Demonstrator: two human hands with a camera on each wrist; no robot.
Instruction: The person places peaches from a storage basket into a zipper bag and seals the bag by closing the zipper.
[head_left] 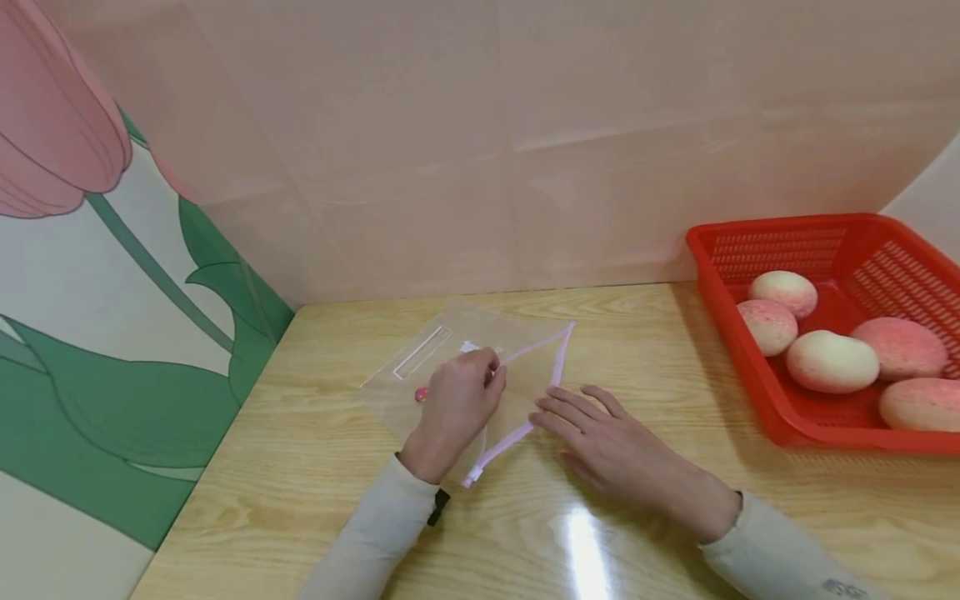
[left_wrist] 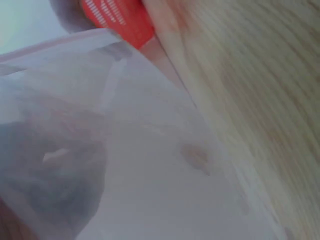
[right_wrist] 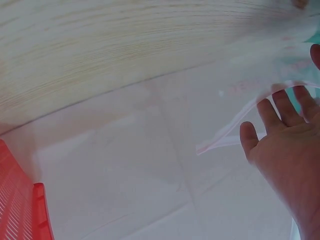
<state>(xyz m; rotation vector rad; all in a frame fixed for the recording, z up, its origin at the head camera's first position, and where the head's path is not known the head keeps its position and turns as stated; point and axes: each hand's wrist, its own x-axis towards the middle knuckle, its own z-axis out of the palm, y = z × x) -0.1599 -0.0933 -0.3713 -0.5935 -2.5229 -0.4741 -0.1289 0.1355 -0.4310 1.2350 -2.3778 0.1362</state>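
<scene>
A clear zip bag [head_left: 517,400] with a pink-lilac zip edge lies on the wooden table, its mouth spread apart toward the right. My left hand [head_left: 459,404] pinches one side of the bag near the mouth, fingers curled. The other side of the mouth meets the fingertips of my right hand [head_left: 611,446], whose fingers are extended. A white slider [head_left: 475,473] sits at the near end of the zip. In the right wrist view, the fingers of the right hand [right_wrist: 287,125] lie along the zip edge [right_wrist: 235,120]. Through the left wrist view, the film of the bag [left_wrist: 145,165] fills much of the picture.
A red plastic basket [head_left: 783,417] stands on the right, holding several cream-and-pink peach-like fruits [head_left: 832,362]. Behind the table [head_left: 300,467] rises a pale pink covered wall [head_left: 480,167]. A tulip-patterned panel [head_left: 112,350] borders the left side.
</scene>
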